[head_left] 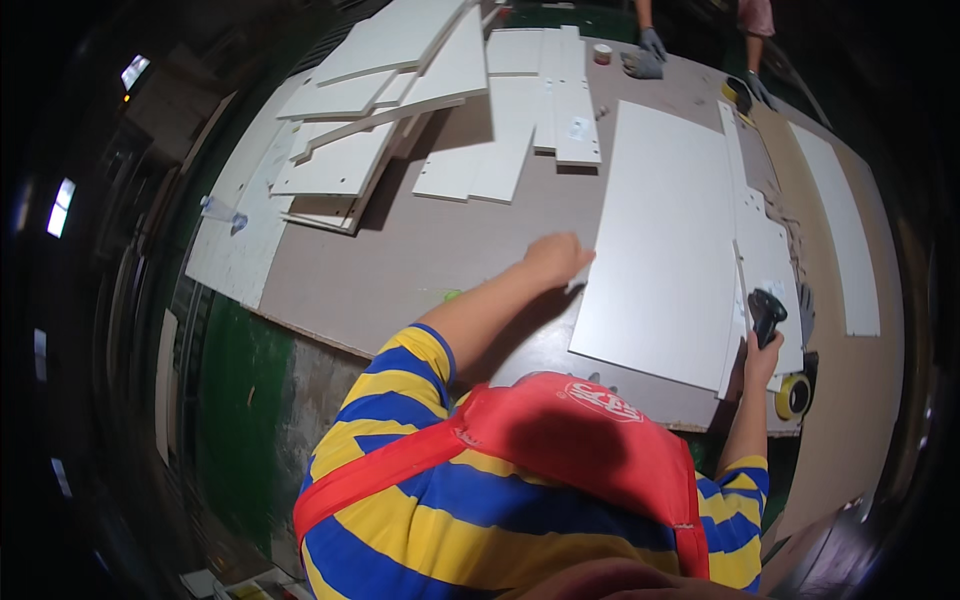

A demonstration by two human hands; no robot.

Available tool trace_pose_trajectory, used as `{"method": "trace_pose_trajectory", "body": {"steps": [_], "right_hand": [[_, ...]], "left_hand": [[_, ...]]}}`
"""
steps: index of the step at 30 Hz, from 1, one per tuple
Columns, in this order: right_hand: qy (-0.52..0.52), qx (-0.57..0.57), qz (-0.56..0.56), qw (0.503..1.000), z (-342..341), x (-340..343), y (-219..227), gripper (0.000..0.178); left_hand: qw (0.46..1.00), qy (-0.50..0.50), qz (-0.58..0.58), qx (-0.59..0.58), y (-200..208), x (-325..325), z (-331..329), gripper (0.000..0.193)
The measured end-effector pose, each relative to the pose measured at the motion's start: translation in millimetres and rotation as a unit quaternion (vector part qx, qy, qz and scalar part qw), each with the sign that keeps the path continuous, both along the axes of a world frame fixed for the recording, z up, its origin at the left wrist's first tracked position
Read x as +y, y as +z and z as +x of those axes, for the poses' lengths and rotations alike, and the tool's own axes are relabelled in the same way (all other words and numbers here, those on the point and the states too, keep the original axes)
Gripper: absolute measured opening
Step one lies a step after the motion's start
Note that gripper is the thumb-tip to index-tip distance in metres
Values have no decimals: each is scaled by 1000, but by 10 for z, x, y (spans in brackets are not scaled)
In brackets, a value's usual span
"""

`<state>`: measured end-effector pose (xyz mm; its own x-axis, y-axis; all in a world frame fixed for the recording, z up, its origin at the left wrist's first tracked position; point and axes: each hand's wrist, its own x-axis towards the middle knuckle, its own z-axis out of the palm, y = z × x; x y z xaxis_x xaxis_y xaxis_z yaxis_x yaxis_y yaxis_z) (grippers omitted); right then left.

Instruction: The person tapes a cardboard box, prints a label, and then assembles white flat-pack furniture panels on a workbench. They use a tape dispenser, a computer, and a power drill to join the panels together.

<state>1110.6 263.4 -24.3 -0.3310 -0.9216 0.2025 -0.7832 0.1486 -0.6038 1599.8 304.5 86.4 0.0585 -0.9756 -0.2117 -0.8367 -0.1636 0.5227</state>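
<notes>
A large white panel (650, 240) lies flat on the grey-brown work table (380, 270) in front of me. At its left edge is my left hand (558, 258), fingers curled closed; what is in them, if anything, is too small to make out. My right hand (763, 358) grips a black handheld barcode scanner (767, 312), its head pointing up and away from me. Beneath and beside the scanner lie narrower white boards (772, 245) with drilled holes and pale labels.
White panels (345, 160) are piled unevenly at the far left, near a clear bottle (222, 212). A tape roll (793, 397) and a grey glove (806, 315) sit to the right, by cardboard (870, 390) bearing a white strip (840, 230). Another person's gloved hands (652, 44) appear at the far edge.
</notes>
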Motion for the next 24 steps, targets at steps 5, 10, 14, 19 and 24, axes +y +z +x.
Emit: {"method": "trace_pose_trajectory", "body": {"steps": [5,10,14,19,24], "right_hand": [[18,8,-33,999,69,40,-50,61],[0,47,-3,999,460,182,173,60],[-24,136,-62,988,691,431,305,61],[-45,111,-41,992,865,850,328,59],[-54,114,-40,991,966,1341,239,56]], "left_hand": [[932,147,-330,-28,127,-467,1296,35],[803,175,-470,-321,404,-1141,2750,41],[885,222,-261,-316,640,-1635,3419,45],[789,213,-356,-452,444,-2193,3987,35],[897,156,-246,-332,628,-2288,4065,44]]}}
